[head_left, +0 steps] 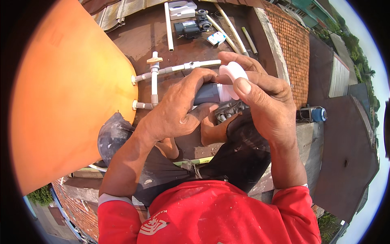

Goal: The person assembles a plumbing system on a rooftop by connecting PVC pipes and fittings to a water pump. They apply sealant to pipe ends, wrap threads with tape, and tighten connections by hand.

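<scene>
My left hand is closed round a dark grey pipe fitting, thumb below and fingers above. The fitting's right end is white, apparently wrapped in thread seal tape. Just above that end, my right hand pinches a small white spool of thread seal tape between thumb and fingers. The spool lies close against the white end; whether a strip of tape runs between them I cannot make out. Part of the fitting is hidden behind my left fingers.
A big orange tank stands at the left, with white-and-grey pipework and a yellow-handled valve coming from it. Farther off lie a dark water pump, a white carton and loose pipes. A low wall edges the right side.
</scene>
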`<state>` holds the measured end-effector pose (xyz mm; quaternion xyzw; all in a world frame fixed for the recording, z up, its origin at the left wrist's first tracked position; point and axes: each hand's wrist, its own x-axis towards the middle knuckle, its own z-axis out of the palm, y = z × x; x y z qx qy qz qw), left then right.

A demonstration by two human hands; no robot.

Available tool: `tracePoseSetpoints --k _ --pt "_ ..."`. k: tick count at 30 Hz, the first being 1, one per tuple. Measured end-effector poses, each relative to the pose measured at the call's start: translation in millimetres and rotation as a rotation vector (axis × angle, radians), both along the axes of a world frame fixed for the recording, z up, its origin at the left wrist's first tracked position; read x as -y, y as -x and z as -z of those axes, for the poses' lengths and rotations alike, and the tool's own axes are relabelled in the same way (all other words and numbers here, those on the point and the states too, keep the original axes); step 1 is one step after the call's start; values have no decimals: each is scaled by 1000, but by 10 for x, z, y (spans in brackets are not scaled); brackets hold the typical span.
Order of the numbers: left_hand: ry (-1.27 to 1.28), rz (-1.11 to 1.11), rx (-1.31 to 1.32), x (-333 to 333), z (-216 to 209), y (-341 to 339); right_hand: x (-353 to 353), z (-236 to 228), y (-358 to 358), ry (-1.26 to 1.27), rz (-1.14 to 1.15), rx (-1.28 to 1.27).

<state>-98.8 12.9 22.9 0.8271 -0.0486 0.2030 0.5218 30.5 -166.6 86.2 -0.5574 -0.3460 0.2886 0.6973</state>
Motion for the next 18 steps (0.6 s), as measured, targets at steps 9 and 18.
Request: tracePoseSetpoints --k 9,18 --pt "25 -2 90 -33 -83 46 -148 302 -224 327 71 -92" --pt "162 -51 27 -126 38 16 400 227 120 425 -132 -174"
